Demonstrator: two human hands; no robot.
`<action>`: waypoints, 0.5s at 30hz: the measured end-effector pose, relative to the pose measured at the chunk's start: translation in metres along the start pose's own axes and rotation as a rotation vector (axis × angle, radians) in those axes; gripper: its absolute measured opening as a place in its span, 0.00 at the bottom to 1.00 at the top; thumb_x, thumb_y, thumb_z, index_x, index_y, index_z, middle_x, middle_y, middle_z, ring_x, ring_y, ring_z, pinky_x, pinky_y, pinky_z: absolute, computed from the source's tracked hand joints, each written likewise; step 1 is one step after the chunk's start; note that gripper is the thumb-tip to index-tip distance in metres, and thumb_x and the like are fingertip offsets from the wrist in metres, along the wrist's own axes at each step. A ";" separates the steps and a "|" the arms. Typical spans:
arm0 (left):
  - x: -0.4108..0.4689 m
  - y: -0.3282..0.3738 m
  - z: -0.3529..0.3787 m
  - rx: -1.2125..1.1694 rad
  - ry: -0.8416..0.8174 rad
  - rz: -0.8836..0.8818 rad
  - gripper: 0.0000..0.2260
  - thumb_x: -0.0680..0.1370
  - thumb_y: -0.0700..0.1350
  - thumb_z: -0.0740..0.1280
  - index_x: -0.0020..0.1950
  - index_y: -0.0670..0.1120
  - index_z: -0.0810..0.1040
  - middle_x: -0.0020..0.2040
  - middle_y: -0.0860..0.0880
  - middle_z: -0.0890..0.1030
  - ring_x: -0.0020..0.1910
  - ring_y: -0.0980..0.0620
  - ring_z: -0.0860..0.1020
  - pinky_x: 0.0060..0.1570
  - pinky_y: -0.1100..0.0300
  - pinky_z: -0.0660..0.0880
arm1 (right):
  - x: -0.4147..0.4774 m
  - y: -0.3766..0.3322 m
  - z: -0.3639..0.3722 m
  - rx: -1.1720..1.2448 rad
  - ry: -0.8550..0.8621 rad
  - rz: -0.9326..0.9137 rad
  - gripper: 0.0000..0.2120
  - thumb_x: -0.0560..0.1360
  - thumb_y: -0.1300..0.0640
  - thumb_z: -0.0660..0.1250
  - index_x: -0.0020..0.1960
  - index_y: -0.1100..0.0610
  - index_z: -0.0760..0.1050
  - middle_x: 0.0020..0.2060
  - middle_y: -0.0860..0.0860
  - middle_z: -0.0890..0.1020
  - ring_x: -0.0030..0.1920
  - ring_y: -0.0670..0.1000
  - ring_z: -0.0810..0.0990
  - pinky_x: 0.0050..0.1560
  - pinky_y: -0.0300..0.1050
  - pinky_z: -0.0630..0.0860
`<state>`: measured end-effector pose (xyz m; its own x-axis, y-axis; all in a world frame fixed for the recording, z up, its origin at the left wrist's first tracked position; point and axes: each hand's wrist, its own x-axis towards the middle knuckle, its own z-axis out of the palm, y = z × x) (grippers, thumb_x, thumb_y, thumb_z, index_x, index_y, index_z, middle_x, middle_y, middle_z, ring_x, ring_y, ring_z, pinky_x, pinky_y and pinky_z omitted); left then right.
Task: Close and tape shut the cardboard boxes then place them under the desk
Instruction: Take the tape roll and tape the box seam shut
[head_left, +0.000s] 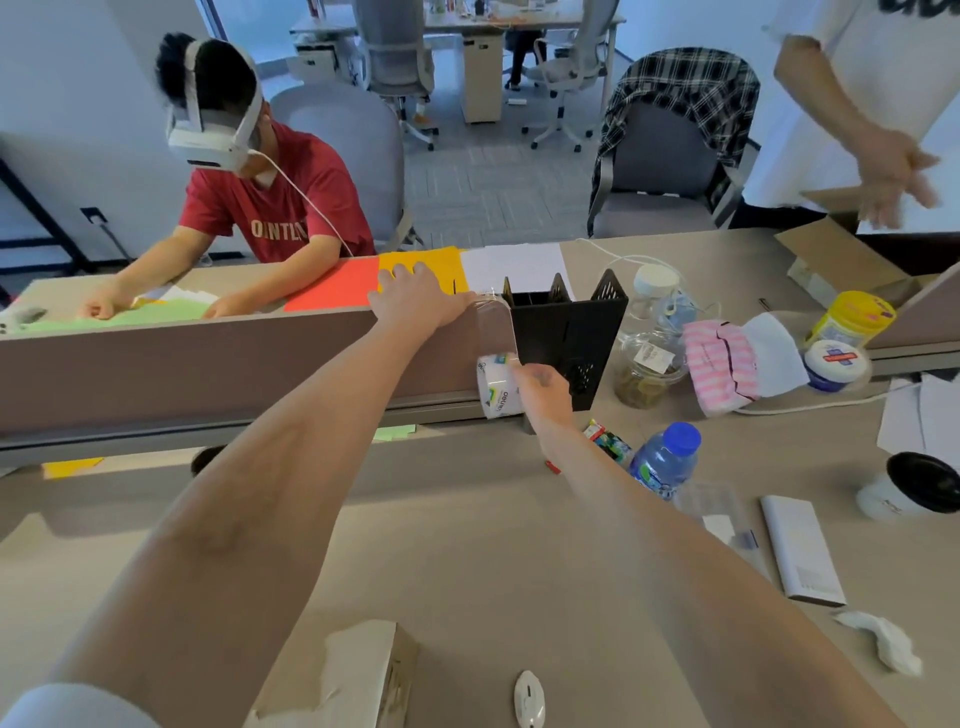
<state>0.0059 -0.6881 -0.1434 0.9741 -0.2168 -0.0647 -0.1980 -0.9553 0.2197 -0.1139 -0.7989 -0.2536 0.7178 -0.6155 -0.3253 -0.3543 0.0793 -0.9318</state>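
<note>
A roll of clear tape with a white printed core hangs against the end of the brown desk divider. My right hand grips the roll. A strip of clear tape runs from the roll up over the divider's top corner. My left hand lies on the divider's top edge with its fingers spread, pressing the strip's upper end. A small cardboard box with torn tape on it sits at the bottom edge of the view, below my left arm.
A black file holder stands right of the roll, then jars, a pink cloth and a water bottle. A seated person wearing a headset works beyond the divider. Another person stands at the far right by an open cardboard box.
</note>
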 end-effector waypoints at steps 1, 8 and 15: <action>-0.003 -0.001 -0.001 0.009 0.017 0.007 0.38 0.75 0.67 0.60 0.74 0.41 0.61 0.74 0.40 0.62 0.73 0.39 0.58 0.66 0.44 0.62 | -0.004 -0.002 -0.002 -0.027 -0.005 0.005 0.23 0.77 0.45 0.66 0.68 0.56 0.73 0.59 0.53 0.79 0.60 0.53 0.76 0.55 0.43 0.71; -0.053 -0.021 0.003 -0.113 0.158 0.079 0.26 0.78 0.48 0.62 0.72 0.37 0.61 0.72 0.39 0.63 0.72 0.40 0.58 0.66 0.45 0.62 | -0.036 -0.028 -0.025 -0.098 -0.019 -0.075 0.21 0.80 0.54 0.63 0.72 0.56 0.68 0.60 0.52 0.75 0.50 0.45 0.73 0.39 0.32 0.67; -0.156 -0.039 0.026 -0.741 0.061 0.004 0.23 0.80 0.49 0.61 0.74 0.44 0.62 0.72 0.45 0.67 0.73 0.46 0.60 0.71 0.52 0.59 | -0.105 -0.045 -0.022 -0.069 -0.111 -0.297 0.19 0.79 0.53 0.63 0.69 0.55 0.72 0.59 0.48 0.77 0.58 0.48 0.76 0.61 0.46 0.72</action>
<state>-0.1409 -0.6227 -0.1668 0.9822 -0.1875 -0.0128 -0.0969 -0.5636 0.8203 -0.1867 -0.7550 -0.1742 0.8553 -0.5146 -0.0595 -0.1562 -0.1466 -0.9768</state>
